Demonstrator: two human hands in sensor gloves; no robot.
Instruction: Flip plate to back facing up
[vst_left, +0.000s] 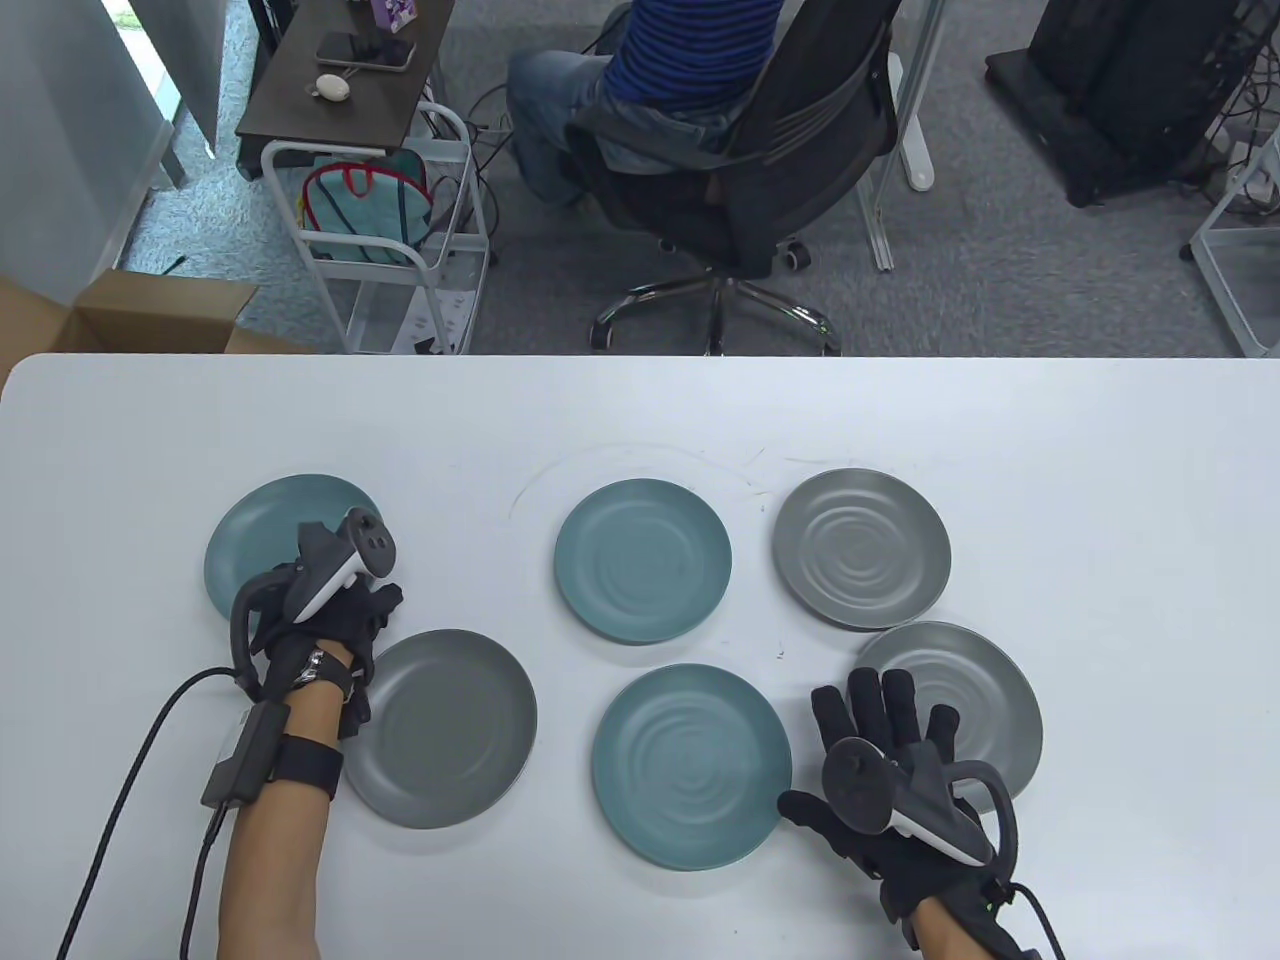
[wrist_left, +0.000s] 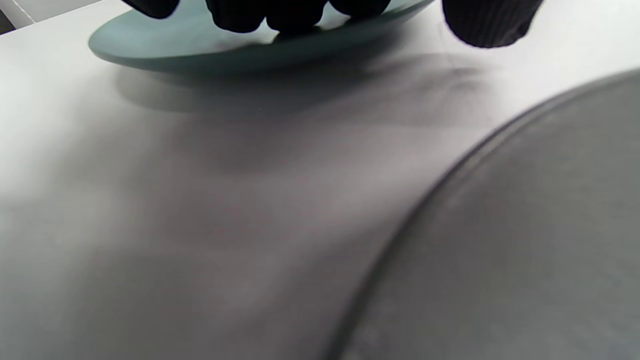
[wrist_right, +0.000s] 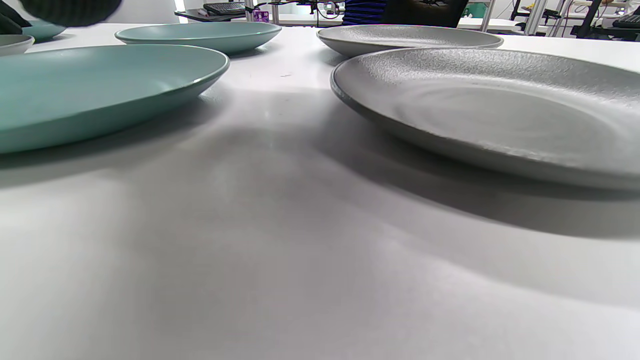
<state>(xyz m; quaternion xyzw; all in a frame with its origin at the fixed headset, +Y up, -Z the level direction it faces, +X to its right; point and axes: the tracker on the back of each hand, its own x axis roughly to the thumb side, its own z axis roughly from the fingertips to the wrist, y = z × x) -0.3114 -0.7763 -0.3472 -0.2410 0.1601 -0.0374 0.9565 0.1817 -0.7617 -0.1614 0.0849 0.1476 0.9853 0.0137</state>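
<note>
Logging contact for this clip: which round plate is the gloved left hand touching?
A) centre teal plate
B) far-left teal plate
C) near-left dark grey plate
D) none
B: the left hand rests its fingers on the far-left round teal plate.

Black ribbed-glove hands (vst_left: 330, 625), white-grey trackers (vst_left: 345, 565) (controller-like), bare forearms, black wrist cables (vst_left: 130, 730)

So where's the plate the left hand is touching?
In the table view it is the teal plate at the far left of the table, under the left hand, with a grey plate just nearer the person.
</note>
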